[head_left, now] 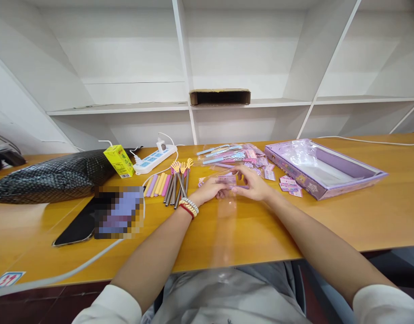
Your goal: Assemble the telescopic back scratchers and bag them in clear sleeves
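Note:
Near the middle of the table, my left hand (210, 190) has its fingers closed on a long clear plastic bag (223, 234). The bag trails toward me over the table edge. My right hand (252, 184) curls its thumb and fingers at the bag's far end, around a purple stick-like piece partly hidden by the fingers. Left of my hands lie several metal back scratchers (178, 182) with yellow and pink claw heads, beside pastel handle tubes (157, 184). Beyond my hands is a pile of bagged back scratchers (227, 155) with blue handles. Small printed cards (290, 185) lie to the right.
A purple display box (317, 191) stands at the right. On the left are a black wrapped parcel (58, 175), a yellow drink carton (119, 161), a white power strip (156, 158) and phones (80, 220). A white cable crosses the table. White shelves with a cardboard box (220, 91) rise behind.

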### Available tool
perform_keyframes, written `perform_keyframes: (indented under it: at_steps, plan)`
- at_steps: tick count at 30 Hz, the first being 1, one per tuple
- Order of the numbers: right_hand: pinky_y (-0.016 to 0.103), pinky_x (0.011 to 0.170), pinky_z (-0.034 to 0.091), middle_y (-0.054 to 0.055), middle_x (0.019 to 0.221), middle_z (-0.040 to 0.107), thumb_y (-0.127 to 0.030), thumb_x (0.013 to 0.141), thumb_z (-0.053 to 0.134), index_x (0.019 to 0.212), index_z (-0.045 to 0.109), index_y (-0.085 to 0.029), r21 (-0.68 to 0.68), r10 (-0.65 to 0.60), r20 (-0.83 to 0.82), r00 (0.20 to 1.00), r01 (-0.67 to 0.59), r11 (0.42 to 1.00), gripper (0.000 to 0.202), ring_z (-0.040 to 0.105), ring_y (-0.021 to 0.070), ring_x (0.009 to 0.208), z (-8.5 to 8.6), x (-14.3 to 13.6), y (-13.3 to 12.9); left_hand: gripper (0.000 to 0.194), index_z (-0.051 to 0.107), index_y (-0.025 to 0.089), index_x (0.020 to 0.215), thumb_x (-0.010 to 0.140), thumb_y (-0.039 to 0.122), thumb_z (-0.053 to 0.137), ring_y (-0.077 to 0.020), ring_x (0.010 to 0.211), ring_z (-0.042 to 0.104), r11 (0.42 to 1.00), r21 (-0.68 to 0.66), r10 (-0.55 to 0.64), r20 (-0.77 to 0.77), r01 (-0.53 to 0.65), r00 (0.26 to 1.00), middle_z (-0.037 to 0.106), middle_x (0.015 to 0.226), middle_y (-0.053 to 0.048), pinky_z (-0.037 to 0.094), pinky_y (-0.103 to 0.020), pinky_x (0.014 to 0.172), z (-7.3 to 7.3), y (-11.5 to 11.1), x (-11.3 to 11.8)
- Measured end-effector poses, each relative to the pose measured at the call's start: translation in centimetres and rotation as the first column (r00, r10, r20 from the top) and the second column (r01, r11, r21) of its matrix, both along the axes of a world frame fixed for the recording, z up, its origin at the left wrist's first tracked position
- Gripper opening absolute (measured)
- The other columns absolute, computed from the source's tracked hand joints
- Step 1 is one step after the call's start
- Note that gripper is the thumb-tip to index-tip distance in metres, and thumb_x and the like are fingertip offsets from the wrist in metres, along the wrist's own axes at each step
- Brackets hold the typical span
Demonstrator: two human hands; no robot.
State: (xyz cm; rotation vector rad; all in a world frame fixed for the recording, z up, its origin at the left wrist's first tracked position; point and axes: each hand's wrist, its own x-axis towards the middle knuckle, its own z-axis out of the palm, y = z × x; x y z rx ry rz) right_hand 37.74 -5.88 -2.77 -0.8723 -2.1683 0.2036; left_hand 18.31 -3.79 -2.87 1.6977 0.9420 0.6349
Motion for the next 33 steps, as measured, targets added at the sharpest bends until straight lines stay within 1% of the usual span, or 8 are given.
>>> perform_keyframes:
  at_steps: [3, 7, 13, 16, 21, 25, 28, 33]
  plan:
    - [0.03, 0.069, 0.045, 0.008, 0.101, 0.059, -0.04, 0.075, 0.064, 0.114, 0.049, -0.019, 0.043, -0.053, -0.014, 0.998, 0.054, 0.998, 0.047, 0.053, 0.0168, 0.079, -0.3, -0.1, 0.3, 0.022, 0.059, 0.012, 0.062, 0.075, 0.027, 0.05, -0.0107, 0.049, 0.052, 1.0, -0.019, -0.001, -0.012, 0.001, 1.0, 0.061, 0.056, -0.004, 0.04, -0.023, 0.051, -0.4, 0.4, 0.0]
    - [0.03, 0.068, 0.045, 0.007, 0.097, 0.06, -0.026, 0.078, 0.057, 0.112, 0.049, -0.019, 0.096, -0.161, -0.044, 0.986, 0.165, 0.982, 0.035, 0.055, 0.0156, 0.074, -0.8, -0.2, 0.7, 0.016, 0.057, 0.013, 0.059, 0.07, 0.024, 0.053, -0.0107, 0.049, 0.051, 0.999, -0.023, -0.026, -0.011, 0.026, 1.0, 0.059, 0.053, -0.002, 0.039, -0.023, 0.052, -0.6, 0.5, -0.1]
    - [0.027, 0.061, 0.043, 0.002, 0.08, 0.062, -0.023, 0.081, 0.054, 0.098, 0.052, -0.02, 0.015, -0.148, -0.057, 0.987, 0.149, 0.989, 0.017, 0.054, 0.013, 0.064, -1.2, -0.2, 0.9, 0.014, 0.061, 0.012, 0.054, 0.063, 0.02, 0.054, -0.0117, 0.054, 0.05, 0.997, -0.019, -0.076, -0.028, 0.075, 0.997, 0.058, 0.053, -0.002, 0.037, -0.025, 0.056, -0.3, 0.3, -0.3]
    - [0.025, 0.058, 0.042, 0.001, 0.077, 0.061, -0.023, 0.081, 0.054, 0.096, 0.05, -0.02, 0.001, -0.168, -0.105, 0.98, 0.169, 0.986, 0.017, 0.053, 0.0121, 0.061, -1.1, -0.4, 0.8, 0.013, 0.058, 0.013, 0.052, 0.06, 0.022, 0.059, -0.0101, 0.052, 0.044, 0.994, -0.063, -0.094, -0.014, 0.093, 0.995, 0.054, 0.051, 0.0, 0.034, -0.025, 0.054, 0.1, 0.0, -0.3]
    - [0.027, 0.066, 0.045, 0.006, 0.092, 0.057, -0.014, 0.078, 0.051, 0.086, 0.052, -0.019, 0.108, -0.109, -0.135, 0.985, 0.124, 0.986, 0.009, 0.054, 0.0144, 0.077, -0.6, -0.5, 0.6, 0.025, 0.047, 0.015, 0.047, 0.058, 0.029, 0.065, -0.0076, 0.049, 0.033, 0.993, -0.062, -0.105, -0.023, 0.103, 0.994, 0.042, 0.047, 0.005, 0.026, -0.024, 0.051, 0.6, -0.4, -0.2]
    - [0.033, 0.079, 0.045, 0.008, 0.103, 0.054, -0.008, 0.079, 0.045, 0.08, 0.058, -0.019, 0.147, -0.031, -0.105, 0.994, 0.046, 0.988, 0.017, 0.054, 0.0178, 0.095, -0.4, -0.5, 0.6, 0.032, 0.04, 0.017, 0.046, 0.057, 0.03, 0.066, -0.0067, 0.048, 0.029, 0.992, -0.05, -0.115, -0.03, 0.113, 0.993, 0.036, 0.047, 0.006, 0.023, -0.025, 0.051, 0.5, -0.3, -0.2]
    - [0.036, 0.083, 0.045, 0.008, 0.105, 0.054, -0.011, 0.082, 0.044, 0.082, 0.061, -0.019, 0.091, -0.03, -0.093, 0.995, 0.038, 0.995, 0.019, 0.054, 0.0191, 0.099, -0.3, -0.4, 0.5, 0.032, 0.04, 0.017, 0.047, 0.059, 0.031, 0.065, -0.0073, 0.049, 0.03, 0.992, -0.036, -0.126, -0.056, 0.124, 0.99, 0.036, 0.048, 0.006, 0.023, -0.025, 0.052, 0.3, -0.2, -0.3]
    - [0.037, 0.08, 0.046, 0.009, 0.105, 0.055, -0.024, 0.081, 0.054, 0.081, 0.062, -0.019, -0.051, -0.017, -0.082, 0.996, 0.013, 0.999, 0.01, 0.054, 0.0206, 0.096, 0.0, -0.4, 0.2, 0.03, 0.042, 0.017, 0.048, 0.065, 0.033, 0.062, -0.0086, 0.05, 0.029, 0.988, 0.008, -0.15, -0.109, 0.152, 0.983, 0.036, 0.049, 0.005, 0.022, -0.027, 0.051, 0.0, 0.0, -0.5]
